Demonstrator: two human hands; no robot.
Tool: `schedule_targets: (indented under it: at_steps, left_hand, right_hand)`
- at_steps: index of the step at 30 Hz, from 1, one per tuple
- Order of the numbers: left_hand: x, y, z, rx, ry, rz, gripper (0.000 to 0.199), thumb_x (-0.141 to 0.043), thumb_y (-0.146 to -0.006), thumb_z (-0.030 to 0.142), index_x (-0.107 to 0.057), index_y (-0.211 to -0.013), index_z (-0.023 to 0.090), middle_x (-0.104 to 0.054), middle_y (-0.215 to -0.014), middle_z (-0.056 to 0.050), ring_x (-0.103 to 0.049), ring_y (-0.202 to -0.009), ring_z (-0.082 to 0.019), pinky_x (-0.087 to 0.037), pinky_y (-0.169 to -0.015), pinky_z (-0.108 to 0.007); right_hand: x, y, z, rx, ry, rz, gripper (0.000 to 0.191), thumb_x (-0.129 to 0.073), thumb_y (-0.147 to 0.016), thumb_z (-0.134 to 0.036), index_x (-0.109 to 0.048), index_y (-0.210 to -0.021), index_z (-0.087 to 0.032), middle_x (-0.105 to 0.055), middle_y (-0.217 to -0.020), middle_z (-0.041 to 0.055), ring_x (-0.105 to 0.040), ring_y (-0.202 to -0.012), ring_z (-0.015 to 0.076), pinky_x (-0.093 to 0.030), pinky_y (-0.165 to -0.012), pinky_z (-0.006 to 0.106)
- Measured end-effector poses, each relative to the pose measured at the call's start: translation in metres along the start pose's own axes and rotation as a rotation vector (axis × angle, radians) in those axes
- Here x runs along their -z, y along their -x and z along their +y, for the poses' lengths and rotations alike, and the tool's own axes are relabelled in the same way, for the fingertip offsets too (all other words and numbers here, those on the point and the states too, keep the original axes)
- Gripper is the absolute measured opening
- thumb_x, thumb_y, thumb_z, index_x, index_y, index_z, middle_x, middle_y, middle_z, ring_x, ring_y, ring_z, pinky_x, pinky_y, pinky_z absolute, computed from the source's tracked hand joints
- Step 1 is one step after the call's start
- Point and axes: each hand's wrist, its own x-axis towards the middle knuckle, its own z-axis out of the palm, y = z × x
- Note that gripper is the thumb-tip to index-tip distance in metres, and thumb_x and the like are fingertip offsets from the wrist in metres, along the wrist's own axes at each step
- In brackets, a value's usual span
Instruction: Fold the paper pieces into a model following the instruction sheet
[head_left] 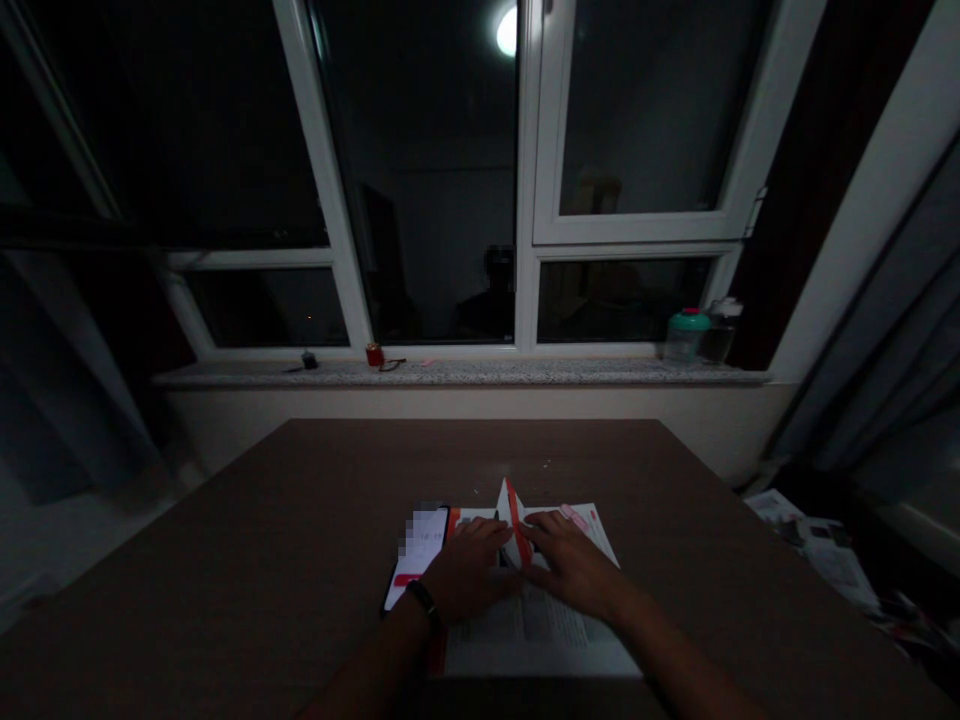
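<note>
A folded paper piece (511, 505), white with a red-orange stripe, stands up in a point over a printed booklet or sheet (544, 655) on the table. From the left, my left hand (469, 565), with a dark band on its wrist, has its fingers bent against the paper's side. My right hand (570, 565) presses the other side with thumb and fingers. Both hands hold the paper between them, over the printed pages. Beside my left hand lies a phone (431, 530) with its screen lit.
The brown table (337, 480) reaches toward a granite windowsill (480, 372). On the sill stand a teal-lidded jar (684, 338), a clear bottle (721, 330), a small red object (374, 354) and a small dark bottle (309, 359). Newspapers (821, 550) lie off the right side.
</note>
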Motion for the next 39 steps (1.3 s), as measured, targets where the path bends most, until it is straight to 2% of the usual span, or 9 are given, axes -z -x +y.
schedule_targets:
  at_steps: [2, 4, 7, 11, 17, 22, 31, 36, 39]
  left_hand:
    - [0.001, -0.001, 0.001, 0.014, 0.002, 0.0, 0.044, -0.067, -0.086, 0.035, -0.055, -0.126, 0.021, -0.058, -0.126, -0.007, -0.052, -0.113, -0.027, -0.04, -0.099, -0.043]
    - [0.001, -0.002, 0.001, 0.016, 0.003, 0.004, 0.034, -0.063, -0.088, 0.027, -0.058, -0.122, 0.022, -0.059, -0.123, -0.006, -0.051, -0.112, -0.025, -0.039, -0.099, -0.041]
    - [0.001, -0.004, 0.002, 0.023, 0.012, 0.0, 0.023, -0.058, -0.089, 0.016, -0.062, -0.111, 0.022, -0.06, -0.116, -0.004, -0.052, -0.109, -0.023, -0.04, -0.096, -0.038]
    - [0.002, -0.005, 0.004, 0.093, 0.033, -0.03, 0.014, -0.063, -0.083, 0.013, -0.062, -0.095, 0.02, -0.061, -0.114, -0.004, -0.053, -0.107, -0.022, -0.041, -0.094, -0.036]
    - [-0.008, -0.002, -0.006, 0.089, 0.091, 0.018, 0.044, -0.071, -0.077, 0.015, -0.057, -0.118, 0.022, -0.056, -0.13, -0.006, -0.049, -0.12, -0.026, -0.035, -0.104, -0.043]
    - [-0.013, 0.0, -0.013, 0.077, 0.112, 0.019, 0.047, -0.071, -0.075, 0.014, -0.057, -0.119, 0.023, -0.054, -0.134, -0.007, -0.047, -0.124, -0.027, -0.035, -0.106, -0.045]
    - [-0.01, -0.001, -0.013, 0.015, 0.098, 0.028, 0.042, -0.073, -0.077, 0.022, -0.058, -0.116, 0.025, -0.053, -0.135, -0.006, -0.048, -0.123, -0.027, -0.038, -0.103, -0.043]
    - [-0.004, -0.001, -0.007, -0.022, 0.052, 0.032, 0.043, -0.075, -0.077, 0.03, -0.058, -0.117, 0.025, -0.057, -0.126, -0.005, -0.051, -0.114, -0.026, -0.039, -0.099, -0.042]
    - [-0.001, -0.002, -0.001, -0.035, 0.013, 0.029, 0.032, -0.072, -0.079, 0.025, -0.062, -0.11, 0.025, -0.061, -0.113, -0.003, -0.053, -0.105, -0.024, -0.04, -0.092, -0.039]
  right_hand:
    - [0.0, -0.001, 0.002, -0.001, -0.045, 0.038, 0.038, -0.037, -0.1, -0.042, -0.06, -0.127, -0.029, -0.057, -0.13, 0.0057, -0.048, -0.12, 0.0244, -0.022, -0.111, 0.044]
    - [0.0, -0.003, 0.003, -0.018, -0.069, 0.073, 0.04, -0.03, -0.103, -0.037, -0.065, -0.12, -0.029, -0.062, -0.124, 0.0039, -0.05, -0.116, 0.0226, -0.024, -0.109, 0.044]
    - [-0.001, -0.005, 0.002, -0.01, -0.05, 0.076, 0.03, -0.051, -0.095, -0.034, -0.064, -0.12, -0.026, -0.064, -0.118, 0.0057, -0.052, -0.112, 0.0244, -0.031, -0.104, 0.042]
    - [0.0, -0.004, 0.0, 0.024, -0.045, 0.03, 0.038, -0.069, -0.08, -0.031, -0.064, -0.117, -0.023, -0.064, -0.112, 0.0066, -0.053, -0.108, 0.025, -0.037, -0.098, 0.037]
    - [-0.003, -0.001, 0.006, 0.04, -0.044, -0.011, 0.055, -0.071, -0.077, -0.033, -0.056, -0.129, -0.023, -0.058, -0.129, 0.0097, -0.051, -0.118, 0.0272, -0.033, -0.105, 0.04]
    - [-0.005, 0.0, 0.01, 0.03, -0.032, -0.06, 0.064, -0.069, -0.077, -0.038, -0.05, -0.136, -0.023, -0.043, -0.148, 0.0111, -0.039, -0.134, 0.03, -0.024, -0.112, 0.046]
    - [-0.006, -0.01, -0.004, 0.032, -0.044, 0.015, 0.062, -0.066, -0.075, -0.026, -0.047, -0.135, -0.022, -0.051, -0.136, 0.0099, -0.042, -0.125, 0.0258, -0.031, -0.105, 0.038]
    - [-0.005, -0.008, -0.003, 0.007, 0.051, 0.024, 0.044, -0.066, -0.08, -0.037, -0.057, -0.121, -0.022, -0.054, -0.124, 0.0086, -0.044, -0.117, 0.0268, -0.031, -0.102, 0.04]
    - [0.001, -0.005, -0.003, -0.009, 0.124, 0.029, 0.035, -0.063, -0.082, -0.034, -0.061, -0.115, -0.024, -0.055, -0.115, 0.007, -0.046, -0.111, 0.0264, -0.03, -0.101, 0.043]
